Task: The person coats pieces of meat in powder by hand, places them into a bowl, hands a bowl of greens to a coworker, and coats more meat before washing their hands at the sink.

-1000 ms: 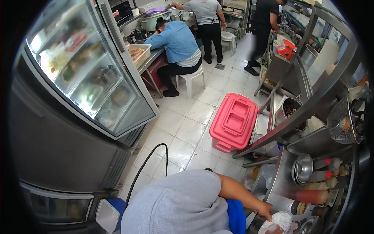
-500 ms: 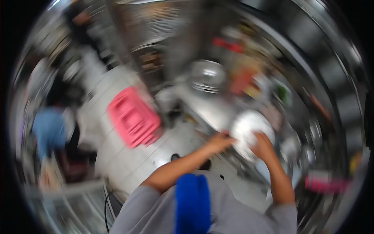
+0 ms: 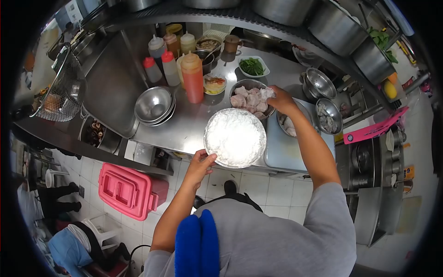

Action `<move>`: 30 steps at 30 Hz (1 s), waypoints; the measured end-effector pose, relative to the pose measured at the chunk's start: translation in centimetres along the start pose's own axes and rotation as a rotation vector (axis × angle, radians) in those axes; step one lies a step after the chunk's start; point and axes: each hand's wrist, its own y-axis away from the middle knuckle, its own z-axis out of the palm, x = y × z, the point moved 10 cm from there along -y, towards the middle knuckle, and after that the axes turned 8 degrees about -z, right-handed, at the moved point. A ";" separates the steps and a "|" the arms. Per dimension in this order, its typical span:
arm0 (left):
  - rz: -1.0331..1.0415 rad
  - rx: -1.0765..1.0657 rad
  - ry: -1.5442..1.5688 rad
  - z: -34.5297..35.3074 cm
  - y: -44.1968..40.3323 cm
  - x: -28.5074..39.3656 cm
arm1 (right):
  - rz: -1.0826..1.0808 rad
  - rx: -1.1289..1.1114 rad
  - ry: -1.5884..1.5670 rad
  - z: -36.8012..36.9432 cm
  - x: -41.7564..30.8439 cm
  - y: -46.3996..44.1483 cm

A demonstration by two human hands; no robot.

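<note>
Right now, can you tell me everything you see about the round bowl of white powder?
The round bowl has a thin, silvery rim that looks like metal. Its opening faces up, nearly covered by lumpy white powder, perhaps flour. It appears at the near edge of the steel counter, on the person's side of the meat bowl. The left hand is at its near-left rim. Its underside is hidden.

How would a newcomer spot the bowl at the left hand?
Find the steel counter. At its near edge, the left hand touches the rim of a round bowl. It is filled with loose white powder, whereas the metal bowl just beyond holds pale meat pieces.
</note>
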 end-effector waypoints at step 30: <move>-0.050 -0.014 0.134 0.8 0.5 -0.6 | -0.433 -0.107 0.530 9.6 0.3 -3.6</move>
